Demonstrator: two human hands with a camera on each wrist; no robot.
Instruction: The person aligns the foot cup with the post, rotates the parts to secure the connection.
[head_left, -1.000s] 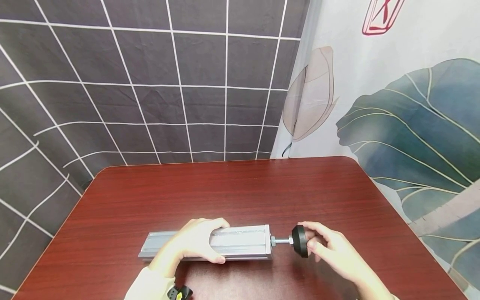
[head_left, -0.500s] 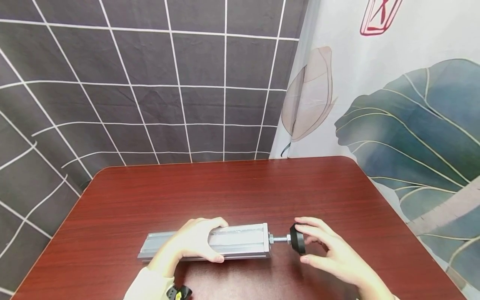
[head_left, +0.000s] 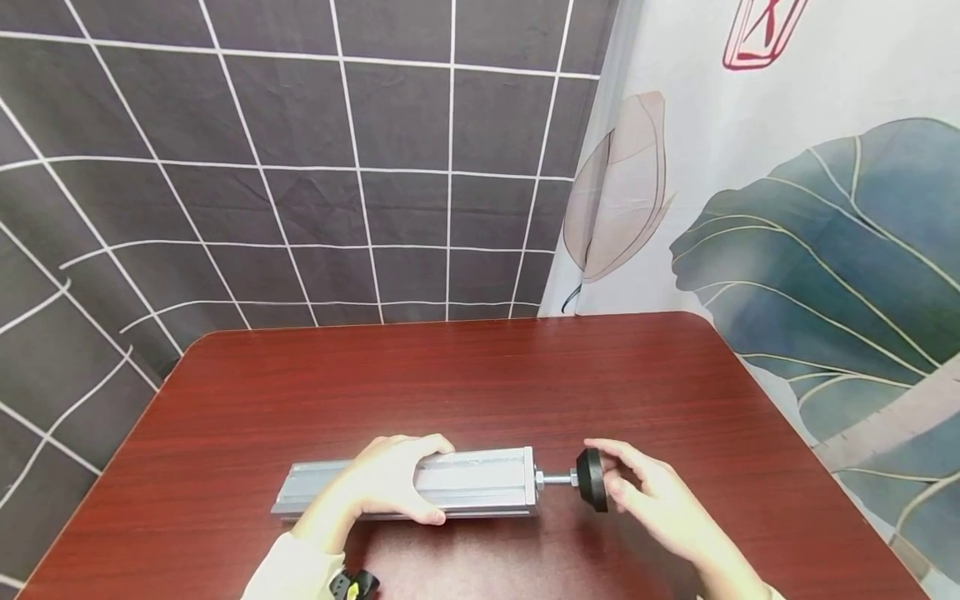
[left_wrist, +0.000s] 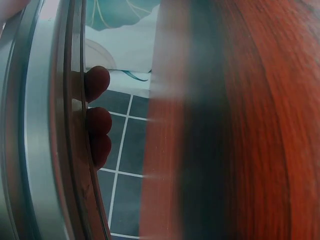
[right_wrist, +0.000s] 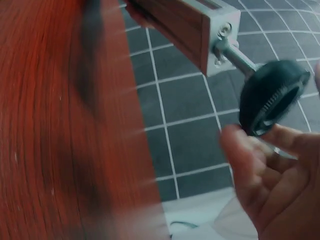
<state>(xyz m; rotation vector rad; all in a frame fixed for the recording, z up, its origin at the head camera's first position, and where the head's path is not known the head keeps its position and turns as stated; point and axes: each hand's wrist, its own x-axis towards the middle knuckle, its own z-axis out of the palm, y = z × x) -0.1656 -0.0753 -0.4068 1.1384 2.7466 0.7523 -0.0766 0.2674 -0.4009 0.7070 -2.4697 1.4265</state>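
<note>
My left hand (head_left: 392, 482) grips a silver aluminium profile (head_left: 480, 477) from above, thumb on the near side. In the left wrist view its fingertips (left_wrist: 98, 82) curl past the profile's far edge, with a gap to the tabletop. A square end plate (head_left: 529, 482) caps the right end. From it a threaded rod (head_left: 557, 479) with nuts sticks out, carrying a round black levelling foot (head_left: 592, 481). The right hand (head_left: 660, 504) holds this foot at its rim with thumb and fingers. In the right wrist view the foot (right_wrist: 270, 95) shows its ribbed underside.
A reddish-brown wooden table (head_left: 450, 375) lies beneath the hands. Behind it hangs a dark grey cloth (head_left: 401, 204) with white grid lines. To the right is a white curtain (head_left: 697, 150) with a leaf print. A black device (head_left: 354, 585) sits at the left wrist.
The right hand's fingers spread around the levelling foot half a second ago, and now they have drawn in on it again. The left hand and profile have hardly moved.
</note>
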